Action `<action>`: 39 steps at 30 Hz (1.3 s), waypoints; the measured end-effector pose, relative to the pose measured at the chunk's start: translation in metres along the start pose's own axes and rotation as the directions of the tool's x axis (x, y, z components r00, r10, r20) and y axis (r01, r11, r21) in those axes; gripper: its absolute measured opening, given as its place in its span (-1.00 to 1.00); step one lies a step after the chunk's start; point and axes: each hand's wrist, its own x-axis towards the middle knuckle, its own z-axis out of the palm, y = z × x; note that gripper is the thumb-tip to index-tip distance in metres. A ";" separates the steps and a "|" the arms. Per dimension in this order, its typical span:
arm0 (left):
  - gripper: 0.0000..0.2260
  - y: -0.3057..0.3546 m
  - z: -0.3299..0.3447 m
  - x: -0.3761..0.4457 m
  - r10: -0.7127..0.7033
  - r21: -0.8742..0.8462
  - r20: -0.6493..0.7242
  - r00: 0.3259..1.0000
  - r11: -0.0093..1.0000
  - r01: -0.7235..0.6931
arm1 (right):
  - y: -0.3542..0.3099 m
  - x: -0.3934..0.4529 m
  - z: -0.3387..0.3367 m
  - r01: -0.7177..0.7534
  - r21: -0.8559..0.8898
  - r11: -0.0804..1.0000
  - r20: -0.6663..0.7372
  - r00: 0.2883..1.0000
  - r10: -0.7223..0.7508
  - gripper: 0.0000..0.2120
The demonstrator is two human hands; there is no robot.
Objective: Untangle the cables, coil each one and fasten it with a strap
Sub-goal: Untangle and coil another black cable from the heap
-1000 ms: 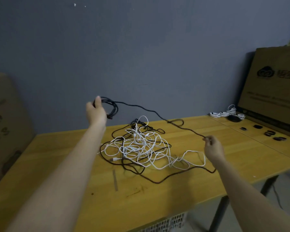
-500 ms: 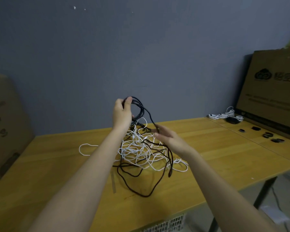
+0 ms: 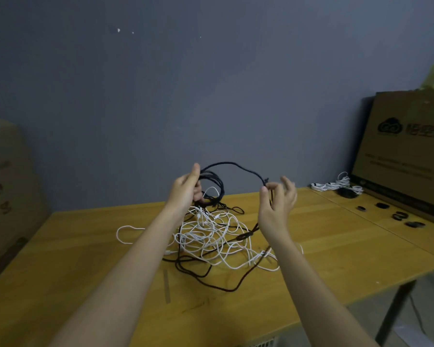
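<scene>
Black cable (image 3: 232, 165) arcs between my two raised hands above the wooden table (image 3: 336, 249). My left hand (image 3: 186, 190) grips a small coil of that cable's loops, thumb up and fingers curled around the bundle. My right hand (image 3: 277, 199) pinches the cable between thumb and forefinger at the far end of the arc, with the other fingers spread loosely upward. From both hands the black cable drops into the tangle (image 3: 216, 234) lying on the table below, where dark strands are woven through many loops of white cable (image 3: 125, 234), one white loop trailing out to the left. At the table's far right lies a bundle of white cables (image 3: 336, 185) beside a dark object, and near them several small black straps (image 3: 400, 216) sit apart on the wood. Behind those leans a cardboard box (image 3: 406, 151) printed with a cloud logo and characters too blurred for me to read. Another cardboard box (image 3: 8, 191) stands at the left edge, its markings equally unclear.
</scene>
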 end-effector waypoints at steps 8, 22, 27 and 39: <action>-0.66 0.000 -0.003 -0.011 -0.126 -0.293 0.162 0.979 0.941 0.169 | 0.004 0.002 0.004 0.140 0.001 0.990 0.177 0.975 -0.138 -0.89; -0.77 -0.004 0.005 -0.020 -0.086 -0.320 0.198 0.976 0.936 0.147 | 0.048 -0.031 0.026 0.454 -0.774 0.441 0.423 0.889 -0.173 -0.52; -0.79 -0.018 0.012 -0.009 -0.026 0.109 -0.079 0.996 0.993 0.035 | 0.044 -0.038 0.025 0.562 -0.743 0.363 0.476 0.825 -0.304 -0.45; -0.86 -0.035 0.033 -0.014 0.268 0.486 0.095 0.959 0.828 -0.280 | 0.028 -0.031 0.021 0.643 -0.515 0.567 0.282 0.752 -0.596 -0.90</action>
